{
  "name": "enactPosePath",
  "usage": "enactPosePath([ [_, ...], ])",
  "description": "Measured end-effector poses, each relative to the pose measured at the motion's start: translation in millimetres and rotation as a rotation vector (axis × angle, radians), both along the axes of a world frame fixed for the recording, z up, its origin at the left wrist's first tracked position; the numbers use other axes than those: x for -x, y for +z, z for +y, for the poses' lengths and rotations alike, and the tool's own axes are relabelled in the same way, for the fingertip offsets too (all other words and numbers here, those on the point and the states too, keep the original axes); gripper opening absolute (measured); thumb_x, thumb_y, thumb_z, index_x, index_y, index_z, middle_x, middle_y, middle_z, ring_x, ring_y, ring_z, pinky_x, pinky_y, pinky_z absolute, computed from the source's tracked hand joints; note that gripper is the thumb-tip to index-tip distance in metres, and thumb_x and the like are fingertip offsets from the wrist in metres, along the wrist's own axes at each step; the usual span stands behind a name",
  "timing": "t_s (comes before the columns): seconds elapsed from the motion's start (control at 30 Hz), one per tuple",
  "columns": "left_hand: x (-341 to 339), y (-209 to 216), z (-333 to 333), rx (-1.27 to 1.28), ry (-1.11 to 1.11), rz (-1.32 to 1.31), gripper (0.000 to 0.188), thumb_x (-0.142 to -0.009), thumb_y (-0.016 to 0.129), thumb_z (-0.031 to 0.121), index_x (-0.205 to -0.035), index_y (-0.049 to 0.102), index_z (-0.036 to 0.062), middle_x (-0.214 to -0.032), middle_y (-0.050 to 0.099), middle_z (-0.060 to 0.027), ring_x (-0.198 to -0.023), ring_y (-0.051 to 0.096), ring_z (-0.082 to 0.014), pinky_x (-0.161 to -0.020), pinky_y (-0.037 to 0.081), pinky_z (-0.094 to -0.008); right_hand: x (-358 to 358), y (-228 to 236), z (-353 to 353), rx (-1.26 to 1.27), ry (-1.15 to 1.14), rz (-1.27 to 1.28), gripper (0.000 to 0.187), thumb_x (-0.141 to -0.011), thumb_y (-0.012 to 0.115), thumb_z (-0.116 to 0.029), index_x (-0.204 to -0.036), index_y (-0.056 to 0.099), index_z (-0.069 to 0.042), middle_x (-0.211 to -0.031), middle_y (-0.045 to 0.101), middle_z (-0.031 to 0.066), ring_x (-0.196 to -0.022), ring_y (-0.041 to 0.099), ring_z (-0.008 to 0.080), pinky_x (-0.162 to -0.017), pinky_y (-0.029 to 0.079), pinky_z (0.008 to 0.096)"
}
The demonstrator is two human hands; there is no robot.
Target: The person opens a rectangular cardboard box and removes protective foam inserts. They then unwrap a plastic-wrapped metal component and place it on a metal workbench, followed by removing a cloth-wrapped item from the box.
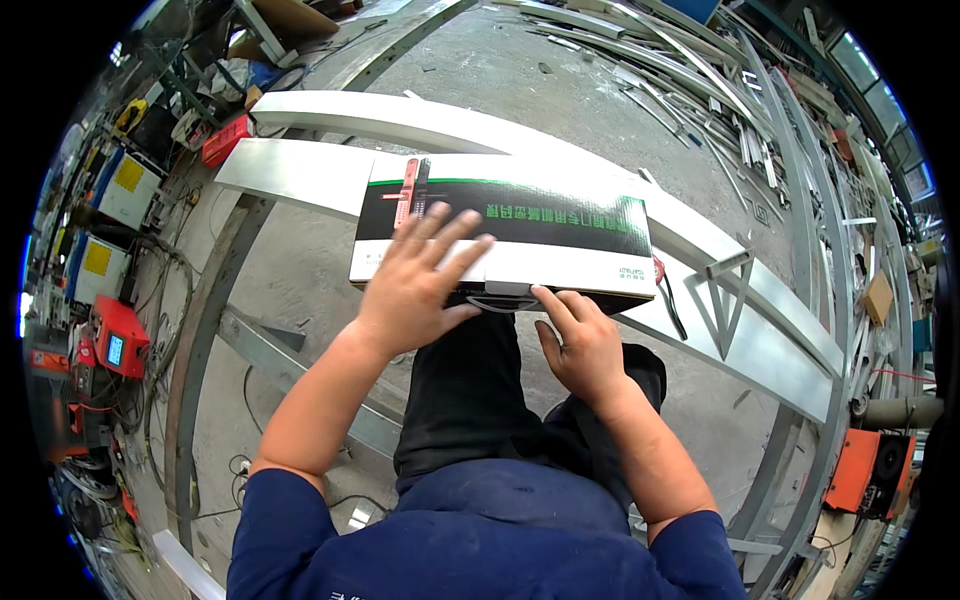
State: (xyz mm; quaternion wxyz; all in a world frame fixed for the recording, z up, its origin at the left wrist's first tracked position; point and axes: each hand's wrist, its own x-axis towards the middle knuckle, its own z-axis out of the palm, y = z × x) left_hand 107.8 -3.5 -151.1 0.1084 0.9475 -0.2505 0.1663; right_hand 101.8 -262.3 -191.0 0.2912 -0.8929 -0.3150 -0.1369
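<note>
A closed cardboard box (560, 220), black and white with a green stripe and a picture of a door lock, rests on pale metal beams in front of me. My left hand (415, 280) is over the box's near left part, fingers spread, holding nothing; whether it touches the lid cannot be told. At the middle of the near edge, beside a dark carry handle (500, 302) and a white tab, is my right hand (580, 345). Its fingertips touch the box's edge, the fingers partly stretched and gripping nothing visible.
Wide silvery beams (290, 170) run under and beyond the box on a steel frame (215, 320). A triangular metal bracket (725, 300) stands on the right beam. Red machines (120, 338) and cables lie left, an orange machine (868, 470) right. Metal offcuts (690, 100) cover the far floor.
</note>
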Motion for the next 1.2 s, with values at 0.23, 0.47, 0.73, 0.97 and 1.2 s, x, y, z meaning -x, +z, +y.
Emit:
enactPosePath([
  [0.23, -21.0, -10.6, -20.9, -0.062, -0.167, -0.215, 0.026, -0.081, 0.076, 0.017, -0.106, 0.071, 0.0102, -0.117, 0.071, -0.0076, -0.112, 0.067, -0.0318, -0.1, 0.052, -0.0423, 5.7, 1.3, -1.4, -0.04, -0.015, 0.037, 0.047, -0.083, 0.069, -0.008, -0.13, 0.063, -0.011, -0.102, 0.064, 0.0092, -0.087, 0.065, 0.027, -0.075, 0.055, 0.039],
  [0.47, -49.6, 4.2, -22.2, 0.27, -0.176, 0.137, 0.01, -0.087, 0.07, 0.012, -0.087, 0.072, 0.0026, -0.1, 0.072, -0.0046, -0.098, 0.063, -0.0258, -0.089, 0.051, -0.0385, -0.4, 2.7, 14.9, -0.039, 0.02, -0.069, 0.038, -0.083, 0.069, -0.01, -0.12, 0.067, -0.009, -0.095, 0.063, 0.0064, -0.083, 0.065, 0.0227, -0.07, 0.054, 0.0358],
  [0.73, -55.9, 15.1, -21.7, 0.232, -0.118, 0.294, 0.018, -0.091, 0.067, 0.019, -0.09, 0.074, 0.0026, -0.102, 0.072, -0.0051, -0.099, 0.063, -0.0257, -0.091, 0.05, -0.0372, -9.0, 5.4, 35.3, 0.051, -0.065, -0.138, 0.026, -0.08, 0.072, -0.012, -0.105, 0.069, -0.007, -0.087, 0.061, 0.0053, -0.078, 0.063, 0.0232, -0.067, 0.052, 0.0361],
  [0.97, -67.4, 20.6, -14.9, 0.194, -0.13, 0.354, 0.018, -0.091, 0.067, 0.019, -0.09, 0.075, 0.003, -0.102, 0.073, -0.0045, -0.102, 0.064, -0.0258, -0.093, 0.051, -0.0377, -18.3, 17.1, 48.5, 0.108, -0.114, -0.279, 0.019, -0.082, 0.066, -0.014, -0.099, 0.071, -0.008, -0.091, 0.061, 0.0027, -0.081, 0.058, 0.0223, -0.068, 0.05, 0.0344],
  [1.2, -67.7, 21.7, -17.6, 0.172, -0.112, 0.347, 0.02, -0.091, 0.067, 0.022, -0.09, 0.075, 0.0035, -0.103, 0.073, -0.0028, -0.104, 0.064, -0.0243, -0.093, 0.05, -0.0369, -17.3, 3.0, 41.3, 0.031, -0.059, -0.34, 0.017, -0.078, 0.065, -0.013, -0.094, 0.071, -0.011, -0.089, 0.06, 0.0017, -0.08, 0.058, 0.0208, -0.069, 0.047, 0.0342],
])
